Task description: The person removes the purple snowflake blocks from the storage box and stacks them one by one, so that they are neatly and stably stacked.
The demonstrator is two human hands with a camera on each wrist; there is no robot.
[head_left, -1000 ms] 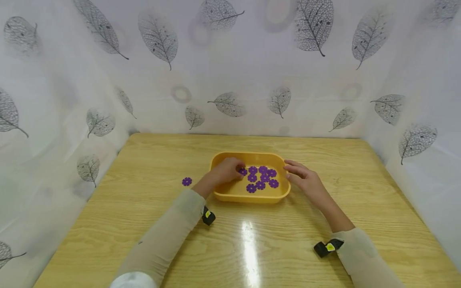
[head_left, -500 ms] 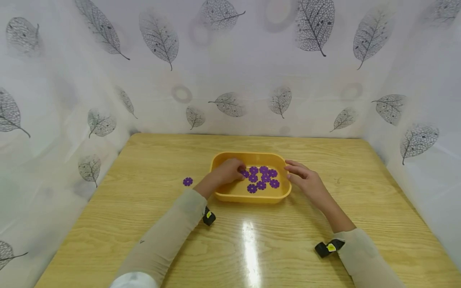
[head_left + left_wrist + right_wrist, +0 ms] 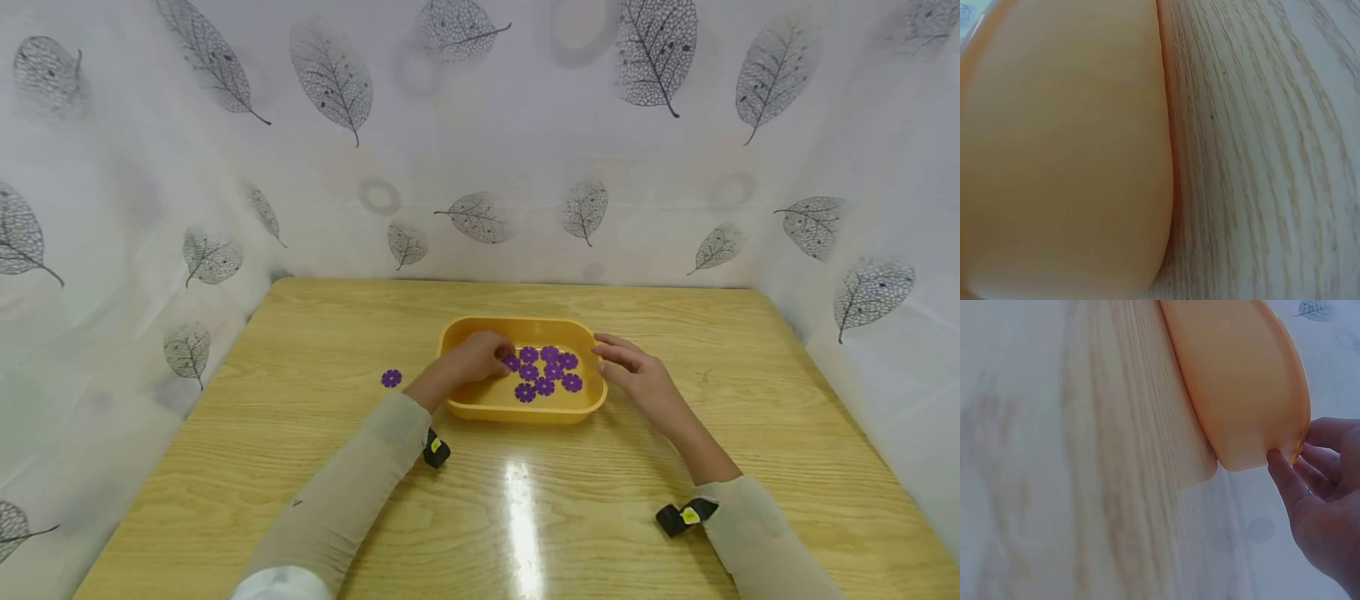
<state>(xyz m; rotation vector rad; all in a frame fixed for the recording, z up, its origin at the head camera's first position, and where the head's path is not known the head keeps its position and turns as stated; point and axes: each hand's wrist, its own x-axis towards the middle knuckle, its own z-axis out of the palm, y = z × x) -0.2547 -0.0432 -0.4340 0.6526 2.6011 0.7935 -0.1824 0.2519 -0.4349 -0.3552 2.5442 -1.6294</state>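
Observation:
A yellow tray (image 3: 517, 414) holds several purple, flower-shaped discs (image 3: 572, 382). My left hand (image 3: 477, 356) is inside its left part, fingers bent, pinching a purple disc (image 3: 512, 363) at the fingertips. At the tray's right end, my right hand (image 3: 643, 383) holds the rim. In the right wrist view, the thumb of that hand (image 3: 1329, 500) presses on the outer wall of the tray (image 3: 1241, 394) while the other fingers reach its rim. The left wrist view has only the tray's outer side (image 3: 1072, 150) close up, with the left hand hidden.
One more purple disc (image 3: 392, 378) lies on the wooden table (image 3: 600, 533), left of the tray and near my left forearm. A white curtain with a leaf print (image 3: 517, 150) stands behind the table and along both sides.
The disc at my left fingertips has shifted slightly right and toward the near side, and the fingers have moved a little with it. My right hand stays at the rim.

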